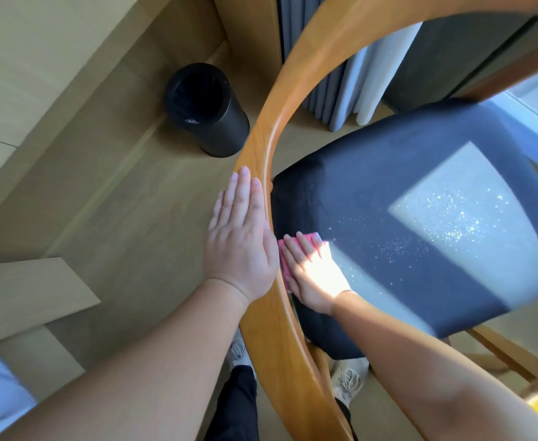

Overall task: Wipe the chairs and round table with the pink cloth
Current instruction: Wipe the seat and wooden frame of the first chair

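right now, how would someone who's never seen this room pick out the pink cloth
Find the wooden chair with the curved back and dark seat. At the seat's corner just inside that curve, the right hand presses flat on the pink cloth. It is the only pink thing, peeking out around the fingers.

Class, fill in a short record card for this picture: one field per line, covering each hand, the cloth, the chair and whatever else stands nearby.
left hand: flat, fingers straight, resting on the wooden rail of the chair back
right hand: flat, pressing the pink cloth onto the seat
pink cloth: mostly hidden under the right hand, at the seat's edge by the rail
seat: dark cushion, sunlit patch with bright specks
floor: black bin, upright, beyond the rail
background: curtains
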Tool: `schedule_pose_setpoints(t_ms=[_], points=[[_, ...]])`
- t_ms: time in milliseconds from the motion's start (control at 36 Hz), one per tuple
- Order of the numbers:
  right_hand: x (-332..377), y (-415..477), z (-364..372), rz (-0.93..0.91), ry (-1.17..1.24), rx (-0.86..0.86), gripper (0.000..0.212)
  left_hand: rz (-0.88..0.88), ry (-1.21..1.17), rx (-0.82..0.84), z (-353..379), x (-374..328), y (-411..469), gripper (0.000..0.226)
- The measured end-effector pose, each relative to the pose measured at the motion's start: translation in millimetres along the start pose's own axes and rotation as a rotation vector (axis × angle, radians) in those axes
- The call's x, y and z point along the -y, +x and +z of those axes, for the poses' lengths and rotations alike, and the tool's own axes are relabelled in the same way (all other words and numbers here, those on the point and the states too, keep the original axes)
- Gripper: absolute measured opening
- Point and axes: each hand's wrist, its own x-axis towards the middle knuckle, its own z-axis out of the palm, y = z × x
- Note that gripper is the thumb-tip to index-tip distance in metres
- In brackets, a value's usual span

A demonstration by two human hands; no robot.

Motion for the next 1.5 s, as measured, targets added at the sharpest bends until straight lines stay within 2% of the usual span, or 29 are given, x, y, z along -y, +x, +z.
schedule_pose_setpoints(t_ms=[111,222,389,583,833,1056,1167,1306,1500], points=[[-6,19,-5,0.023,-0.158,-0.06,0.056,0.01,0.0,-0.002,0,-1,0,0.058],[-33,57,-20,0.023,-0.192,0.009,0.065,0.019,0.001,0.001,-2,-3,0,0.06],[-76,104,-55,0.246,-0.06,-0.085,0.059,0.042,-0.007,-0.012,-4,-3,1,0.061],[-79,100,-49,0.233,-0.036,-0.158,0.059,0.034,-0.004,-0.004,-6,-4,0,0.061],[-55,44,-17,0.066,-0.164,-0.021,0.059,0.048,0.039,-0.011,-3,-3,0,0.06],[-31,-16,7,-0.051,-0.067,0.031,0.058,0.073,0.061,0.029,-6,-5,0,0.062],[-26,-69,24,-0.073,0.107,0.018,0.055,0.141,0.101,0.062,-10,-7,1,0.062],[-26,-128,51,-0.108,0.039,0.0,0.061,0.158,0.117,0.083,-13,-9,1,0.062],[-27,-111,39,-0.022,0.043,-0.028,0.057,0.17,0.046,0.067,-14,-10,1,0.055]])
